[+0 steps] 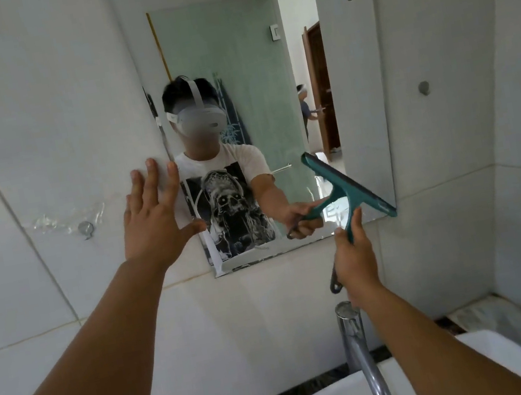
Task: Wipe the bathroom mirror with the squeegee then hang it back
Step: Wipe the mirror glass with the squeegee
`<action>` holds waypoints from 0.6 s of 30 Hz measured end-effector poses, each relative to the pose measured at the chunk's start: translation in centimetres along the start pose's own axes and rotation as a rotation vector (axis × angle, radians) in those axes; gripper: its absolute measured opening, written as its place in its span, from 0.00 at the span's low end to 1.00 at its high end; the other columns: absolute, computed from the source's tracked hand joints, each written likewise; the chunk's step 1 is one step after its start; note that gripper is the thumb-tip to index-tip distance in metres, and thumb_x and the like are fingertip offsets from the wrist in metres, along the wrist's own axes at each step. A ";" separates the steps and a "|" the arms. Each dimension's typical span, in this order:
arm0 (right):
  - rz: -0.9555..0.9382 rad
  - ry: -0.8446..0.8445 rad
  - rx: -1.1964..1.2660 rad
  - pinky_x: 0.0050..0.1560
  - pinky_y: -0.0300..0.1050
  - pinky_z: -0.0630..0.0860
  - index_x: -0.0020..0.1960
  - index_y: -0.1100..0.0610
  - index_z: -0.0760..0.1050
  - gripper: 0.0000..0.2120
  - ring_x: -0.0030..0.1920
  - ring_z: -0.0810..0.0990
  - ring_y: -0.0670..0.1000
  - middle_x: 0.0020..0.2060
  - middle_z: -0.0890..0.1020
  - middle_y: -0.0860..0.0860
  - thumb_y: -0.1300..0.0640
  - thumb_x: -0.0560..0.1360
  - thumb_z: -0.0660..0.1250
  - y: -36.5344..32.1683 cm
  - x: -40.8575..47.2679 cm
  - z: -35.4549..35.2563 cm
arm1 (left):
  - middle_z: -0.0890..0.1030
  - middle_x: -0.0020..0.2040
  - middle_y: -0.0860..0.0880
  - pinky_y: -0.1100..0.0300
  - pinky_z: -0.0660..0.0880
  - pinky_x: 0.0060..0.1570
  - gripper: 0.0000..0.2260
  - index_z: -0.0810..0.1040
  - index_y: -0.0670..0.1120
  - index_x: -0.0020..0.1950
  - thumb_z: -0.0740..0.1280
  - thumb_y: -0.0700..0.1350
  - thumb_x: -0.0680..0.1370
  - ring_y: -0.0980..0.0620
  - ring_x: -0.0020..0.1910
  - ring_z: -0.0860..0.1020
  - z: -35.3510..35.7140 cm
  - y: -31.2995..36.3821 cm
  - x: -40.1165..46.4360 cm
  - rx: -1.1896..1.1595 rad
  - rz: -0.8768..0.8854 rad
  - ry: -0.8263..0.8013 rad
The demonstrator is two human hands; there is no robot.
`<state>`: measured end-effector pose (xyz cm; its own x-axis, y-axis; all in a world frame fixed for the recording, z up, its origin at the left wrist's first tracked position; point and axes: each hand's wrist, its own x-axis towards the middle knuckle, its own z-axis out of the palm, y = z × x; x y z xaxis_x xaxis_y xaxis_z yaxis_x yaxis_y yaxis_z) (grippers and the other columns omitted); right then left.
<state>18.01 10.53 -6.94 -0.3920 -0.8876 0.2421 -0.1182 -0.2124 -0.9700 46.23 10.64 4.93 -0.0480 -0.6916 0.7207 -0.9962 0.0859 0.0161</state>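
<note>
At mirror's lower right: right hand (355, 260) grips teal squeegee (347, 187).
Left hand (155, 222): spread flat, empty.
Risk: blade slipping off mirror (228, 63) edge.

One squeegee (348, 181), one mirror (249, 60) — two hooks (85, 228).

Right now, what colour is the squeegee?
Teal green squeegee, with a darker loop at the handle end; head view shows it.
</note>
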 end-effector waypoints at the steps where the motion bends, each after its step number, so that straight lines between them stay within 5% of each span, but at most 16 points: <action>1: 0.025 0.005 0.037 0.37 0.47 0.72 0.77 0.37 0.47 0.26 0.37 0.73 0.50 0.42 0.75 0.54 0.49 0.83 0.53 -0.1 -0.5 0.9 | 0.38 0.81 0.49 0.40 0.51 0.76 0.48 0.39 0.57 0.80 0.69 0.64 0.72 0.45 0.79 0.37 -0.2 0.0 0.0 0.008 -0.002 0.003; 4: 0.076 -0.005 0.158 0.39 0.47 0.72 0.78 0.38 0.46 0.27 0.38 0.73 0.49 0.39 0.72 0.48 0.49 0.83 0.53 -0.9 -1.9 3.0 | 0.47 0.82 0.47 0.40 0.57 0.74 0.41 0.47 0.57 0.81 0.65 0.66 0.75 0.42 0.80 0.47 -1.2 -0.1 0.0 0.042 0.004 0.050; 9: 0.057 -0.053 0.180 0.33 0.45 0.74 0.78 0.40 0.45 0.28 0.34 0.72 0.50 0.36 0.72 0.53 0.51 0.83 0.53 -1.5 -5.5 5.9 | 0.66 0.75 0.46 0.38 0.69 0.64 0.33 0.58 0.58 0.78 0.66 0.61 0.77 0.40 0.72 0.63 -3.6 -0.3 1.7 0.082 0.040 0.174; 13: 0.128 -0.083 0.280 0.40 0.48 0.77 0.78 0.38 0.44 0.27 0.41 0.76 0.49 0.56 0.75 0.50 0.49 0.83 0.52 -2.6 -7.6 8.6 | 0.59 0.79 0.45 0.38 0.65 0.68 0.32 0.54 0.61 0.79 0.64 0.60 0.78 0.38 0.76 0.56 -5.7 -0.1 4.7 0.127 0.049 0.183; 18: 0.160 -0.134 0.364 0.53 0.60 0.80 0.77 0.38 0.43 0.28 0.47 0.78 0.52 0.58 0.71 0.47 0.49 0.83 0.53 -5.2 -10.0 12.6 | 0.53 0.81 0.47 0.39 0.66 0.67 0.34 0.52 0.63 0.79 0.66 0.59 0.78 0.39 0.77 0.54 -6.2 -0.1 6.5 0.226 0.069 0.125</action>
<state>34.01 15.35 -4.62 -0.2540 -0.9614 0.1061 0.2742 -0.1768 -0.9453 46.49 10.61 13.94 -0.1211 -0.5942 0.7952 -0.9825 -0.0425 -0.1813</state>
